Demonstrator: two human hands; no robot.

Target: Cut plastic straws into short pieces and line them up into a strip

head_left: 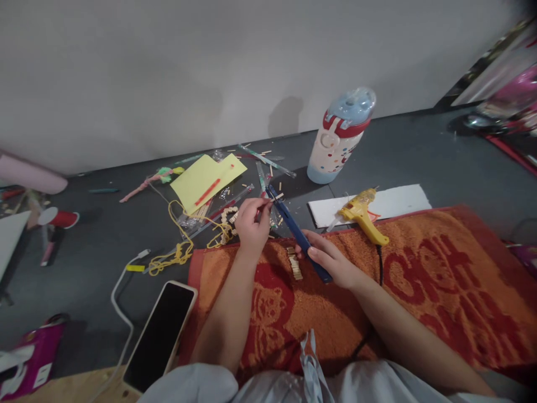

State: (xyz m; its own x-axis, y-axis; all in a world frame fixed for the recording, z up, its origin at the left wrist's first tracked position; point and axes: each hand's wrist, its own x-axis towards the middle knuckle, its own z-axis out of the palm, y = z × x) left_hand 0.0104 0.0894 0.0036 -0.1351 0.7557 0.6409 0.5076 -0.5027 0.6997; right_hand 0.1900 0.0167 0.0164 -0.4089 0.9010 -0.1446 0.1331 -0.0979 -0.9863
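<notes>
My right hand [329, 258] is wrapped round the lower part of a long dark-blue tool [297, 230], which slants up and to the left. A short pale wooden stick [277, 196] lies across the tool's far end. My left hand [253, 219] is pinched closed beside that end, its fingertips at the stick; the exact grip is partly hidden. Below the tool, a row of short wooden pieces [294, 263] rests on the orange towel [331, 313]. A ring-like chain of similar pieces [229, 220] lies left of my left hand.
A yellow hot glue gun [364, 215] rests on a white board [403, 202]. Behind it stands a water bottle [339, 140]. Yellow paper [205, 182], yellow cord [174, 258] and scattered stick bits lie leftward. A phone [161, 336] overlaps the towel's left edge, near a thread spool [59, 218].
</notes>
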